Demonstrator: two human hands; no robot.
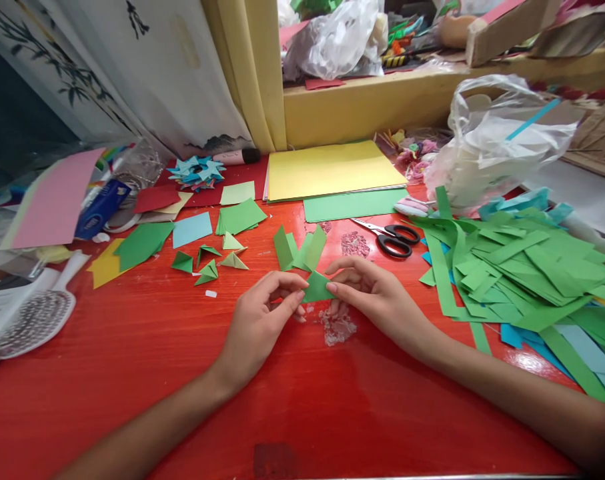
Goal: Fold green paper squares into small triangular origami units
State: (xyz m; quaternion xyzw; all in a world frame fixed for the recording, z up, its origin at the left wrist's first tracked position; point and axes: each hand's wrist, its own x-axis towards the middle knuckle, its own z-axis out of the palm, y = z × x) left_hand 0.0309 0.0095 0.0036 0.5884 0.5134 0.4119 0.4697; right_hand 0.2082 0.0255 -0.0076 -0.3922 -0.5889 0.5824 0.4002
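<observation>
A small green paper triangle [317, 288] is held between my two hands, above the red table. My left hand [269, 313] pinches its left corner between thumb and fingers. At the right corner, my right hand [365, 287] pinches it in the same way. Just beyond the triangle lie creased green paper pieces [299, 249], standing partly open like a V. To the left sit several small folded paper units, among them a green one [207, 272] and a pale cream one [233, 259]. Black-handled scissors [395, 239] rest beyond my right hand.
A large heap of green paper strips [522, 267] covers the right side. Yellow sheets [332, 170] lie at the back over a green sheet [355, 205]. Green squares [241, 217], a blue star-shaped paper ring [197, 172] and a hairbrush [37, 320] are on the left.
</observation>
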